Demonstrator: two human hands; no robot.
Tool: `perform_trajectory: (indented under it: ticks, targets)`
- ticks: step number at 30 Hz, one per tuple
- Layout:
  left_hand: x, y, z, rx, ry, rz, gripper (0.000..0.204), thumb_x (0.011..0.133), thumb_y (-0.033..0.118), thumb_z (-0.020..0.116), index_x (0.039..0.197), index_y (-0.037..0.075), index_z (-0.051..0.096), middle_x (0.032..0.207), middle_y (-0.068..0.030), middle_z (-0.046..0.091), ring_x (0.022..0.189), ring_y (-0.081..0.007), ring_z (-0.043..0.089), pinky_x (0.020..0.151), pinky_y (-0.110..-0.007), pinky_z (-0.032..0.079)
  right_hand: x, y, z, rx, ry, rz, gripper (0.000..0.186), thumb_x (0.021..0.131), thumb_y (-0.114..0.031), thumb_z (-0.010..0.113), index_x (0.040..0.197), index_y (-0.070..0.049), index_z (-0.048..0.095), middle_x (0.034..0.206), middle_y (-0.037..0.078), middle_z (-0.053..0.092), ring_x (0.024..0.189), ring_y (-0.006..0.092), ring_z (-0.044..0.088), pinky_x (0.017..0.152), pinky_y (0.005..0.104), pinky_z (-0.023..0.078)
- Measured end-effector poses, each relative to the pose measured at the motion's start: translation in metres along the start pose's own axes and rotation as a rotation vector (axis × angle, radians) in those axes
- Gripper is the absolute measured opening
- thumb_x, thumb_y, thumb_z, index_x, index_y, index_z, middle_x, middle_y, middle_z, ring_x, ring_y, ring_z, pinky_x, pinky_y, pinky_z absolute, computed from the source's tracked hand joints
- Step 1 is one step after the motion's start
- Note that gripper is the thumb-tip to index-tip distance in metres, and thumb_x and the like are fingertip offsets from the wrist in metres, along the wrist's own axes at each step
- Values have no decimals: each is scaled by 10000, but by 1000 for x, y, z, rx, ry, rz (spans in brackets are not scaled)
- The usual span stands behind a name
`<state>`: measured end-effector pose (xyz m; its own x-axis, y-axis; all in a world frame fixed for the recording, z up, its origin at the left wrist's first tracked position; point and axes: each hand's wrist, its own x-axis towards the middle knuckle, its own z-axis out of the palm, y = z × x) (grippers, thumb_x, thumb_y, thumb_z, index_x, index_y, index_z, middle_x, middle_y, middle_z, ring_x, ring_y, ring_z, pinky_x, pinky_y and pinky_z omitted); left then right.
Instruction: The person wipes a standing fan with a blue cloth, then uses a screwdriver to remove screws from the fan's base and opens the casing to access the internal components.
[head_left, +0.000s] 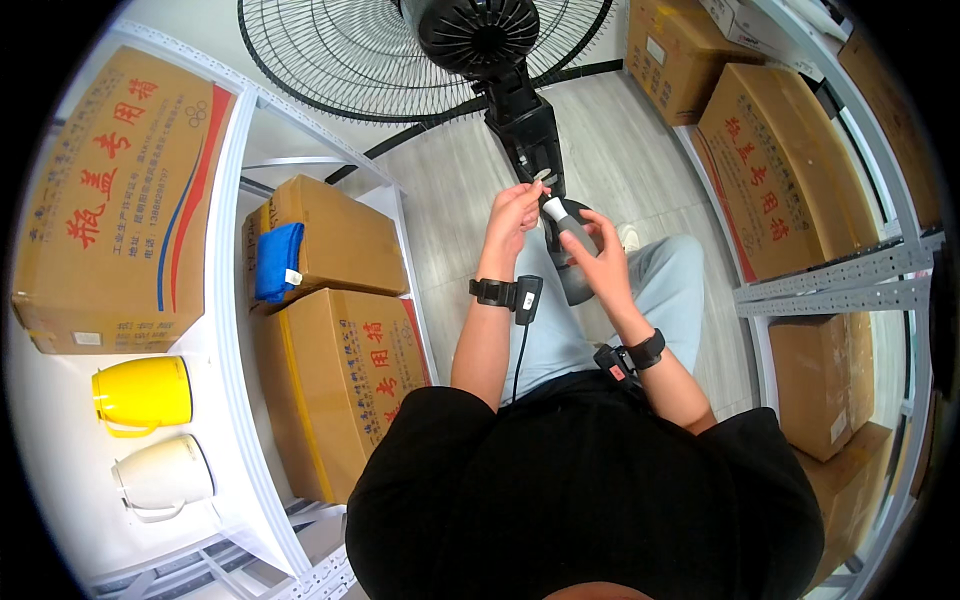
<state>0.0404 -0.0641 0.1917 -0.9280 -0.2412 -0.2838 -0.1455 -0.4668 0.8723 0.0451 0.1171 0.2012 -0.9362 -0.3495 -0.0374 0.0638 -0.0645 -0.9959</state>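
Note:
My left hand is raised in front of the fan's stem, thumb and fingers pinched on a small pale piece whose kind I cannot make out. Just right of it, my right hand wraps round a grey cylinder with a white flared end, perhaps a small bottle. Its white end points up and left, toward the left fingertips. Beyond both hands stands a black floor fan with a wide wire cage. Its stem runs down behind the hands to a round dark base between my legs.
Metal shelving lines both sides. On the left are large cardboard boxes, a blue cloth, a yellow jug and a white jug. More cardboard boxes fill the right shelves. A thin black cable hangs from my left wrist.

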Motion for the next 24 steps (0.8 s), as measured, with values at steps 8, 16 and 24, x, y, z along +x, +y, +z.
perform_trajectory:
  ticks: [8, 16, 24]
  targets:
    - [-4, 5, 6, 8, 41, -43, 262, 936, 268, 590, 928, 6, 600, 545, 96, 361, 423, -5, 287, 380, -184, 206, 8, -2, -11, 325, -168, 381, 302, 931, -230, 592, 1133, -7, 569, 881, 60, 622, 750, 109, 626, 612, 229, 528]
    - [1, 1, -3, -96, -60, -13, 272, 944, 279, 578, 943, 8, 598, 542, 100, 343, 425, 2, 282, 382, -184, 203, 6, -13, -10, 465, -122, 404, 305, 959, -272, 534, 1126, -22, 582, 947, 88, 647, 771, 135, 648, 599, 203, 521]
    - [-1, 4, 4, 33, 63, -46, 268, 957, 266, 554, 953, 1, 592, 533, 99, 331, 416, -3, 286, 376, -183, 196, 9, -8, -13, 317, -231, 446, 323, 962, -254, 530, 1194, -30, 539, 978, 73, 643, 785, 122, 642, 619, 222, 496]
